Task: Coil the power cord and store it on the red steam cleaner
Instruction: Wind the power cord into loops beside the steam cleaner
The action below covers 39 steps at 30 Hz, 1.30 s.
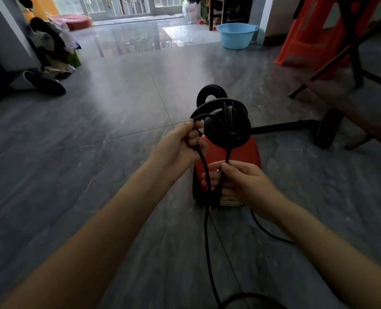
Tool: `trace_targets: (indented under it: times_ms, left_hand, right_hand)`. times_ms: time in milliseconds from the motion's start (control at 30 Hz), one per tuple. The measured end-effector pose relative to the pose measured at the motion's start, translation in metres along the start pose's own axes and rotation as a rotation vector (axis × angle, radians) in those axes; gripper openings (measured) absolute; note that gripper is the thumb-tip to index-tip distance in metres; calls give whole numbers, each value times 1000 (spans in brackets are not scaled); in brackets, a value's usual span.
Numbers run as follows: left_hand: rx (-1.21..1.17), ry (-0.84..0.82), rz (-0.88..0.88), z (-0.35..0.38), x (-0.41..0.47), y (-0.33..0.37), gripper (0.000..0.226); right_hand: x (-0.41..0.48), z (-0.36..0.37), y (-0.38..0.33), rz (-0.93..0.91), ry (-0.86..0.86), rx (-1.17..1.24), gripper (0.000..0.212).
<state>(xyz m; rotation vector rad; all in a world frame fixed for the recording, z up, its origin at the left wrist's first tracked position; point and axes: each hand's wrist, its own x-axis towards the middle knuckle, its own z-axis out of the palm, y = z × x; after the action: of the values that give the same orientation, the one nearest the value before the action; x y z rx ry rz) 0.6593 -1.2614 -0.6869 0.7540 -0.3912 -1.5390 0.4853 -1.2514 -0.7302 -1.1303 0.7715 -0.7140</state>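
- The left hand (180, 143) is closed around the black cord (206, 210), pinching it near the top of a loop, just left of the cleaner's black top.
- The right hand (243, 181) sits lower and to the right, thumb and fingers clamped on cord strands gathered in front of the cleaner (227, 166).
- The hands are apart, joined by the loop of cord that arcs between them.
- Below the hands the cord hangs down to the floor (96, 175); one strand runs to the bottom edge and is cut off, another curves away under the right forearm.
- How many strands the right hand holds is hard to tell; they overlap and blur.
- The cleaner stands on the floor just behind the hands; its red body is partly hidden by the right hand and the cord.
- A ribbed black hose (212, 94) loops over its top; a dark wand (283, 126) runs right to a blurred black head.
- Open floor lies to the left and ahead.
- On the right, wooden legs (363, 130) and an orange stool (314, 34) crowd in.
- Farther off are a blue basin (237, 35) and, far left, a pile of clothes (53, 45) with slippers (40, 82).
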Motion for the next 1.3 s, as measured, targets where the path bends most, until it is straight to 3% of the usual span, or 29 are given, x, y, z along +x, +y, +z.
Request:
trace_targets:
  times_ms: [167,333,467,567,700,767,900,967,1067,1167,1300]
  left_hand:
    - [-191,59,9,-6,8,10,30]
    - [-181,63,3,-12,8,6,26]
    - [192,28,57,-24,4,7,23]
    - [473,29,82,-35,-7,3,25]
    - [782,18,-151,-45,-28,-36,33]
    - [820,-46,-331,-52,-34,-54,35]
    - [649,-356,-484,-75,-49,-66,20]
    - [502,-425,-558,-87,-55,-68,12]
    - [307,-503,-725,-97,-65,-73,21]
    - [293,-387,-671,-102,-64,-75,22]
    - [729,-79,-250,-101,-46,-60,25]
  right_hand:
    - [-1,0,6,7,-84,-163,28]
    - [0,0,16,22,7,-84,22]
    - [3,4,14,-39,119,-64,16]
    - [8,7,5,-114,133,108,15]
    - [9,6,-8,-174,115,263,20]
    - [10,3,-15,-198,137,297,20]
    - [11,-7,-27,-245,208,284,18]
    - [10,-12,-31,-259,247,298,19]
    - [7,-19,-33,-293,306,321,22]
    - [5,-27,-32,-303,327,303,20]
    - [5,-35,-25,-282,338,258,20]
